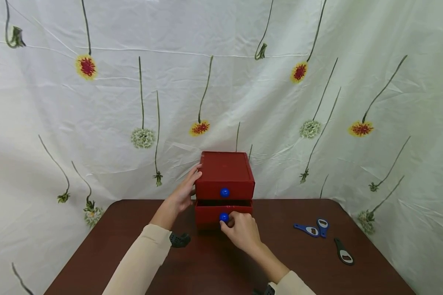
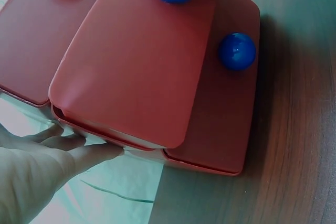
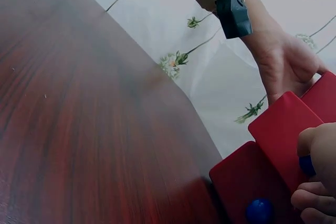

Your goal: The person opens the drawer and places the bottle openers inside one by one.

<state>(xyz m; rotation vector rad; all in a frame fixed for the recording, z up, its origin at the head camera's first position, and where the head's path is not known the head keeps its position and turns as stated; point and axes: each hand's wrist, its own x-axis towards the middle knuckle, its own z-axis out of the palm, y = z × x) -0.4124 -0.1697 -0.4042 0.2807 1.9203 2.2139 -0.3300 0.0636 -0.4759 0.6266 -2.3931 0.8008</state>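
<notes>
A red drawer box [image 1: 225,166] with round blue knobs stands at the back of the table. Its middle drawer [image 2: 134,66] is pulled partway out, past the top drawer [image 1: 210,190] and the bottom drawer [image 2: 218,114]. My right hand [image 1: 243,231] pinches the middle drawer's blue knob [image 1: 224,217] between thumb and fingers. Along the box's left side lies my left hand [image 1: 181,196], its fingers stretched out against the wall. In the left wrist view, the left hand's fingers [image 2: 94,153] reach beside the drawer edges. The drawer's inside is mostly hidden in every view.
Two blue bottle openers [image 1: 307,230] lie close together on the dark wooden table [image 1: 280,262], right of the box. A black bottle opener [image 1: 343,252] lies nearer the right edge. Behind the table hangs a white flowered cloth [image 1: 221,94].
</notes>
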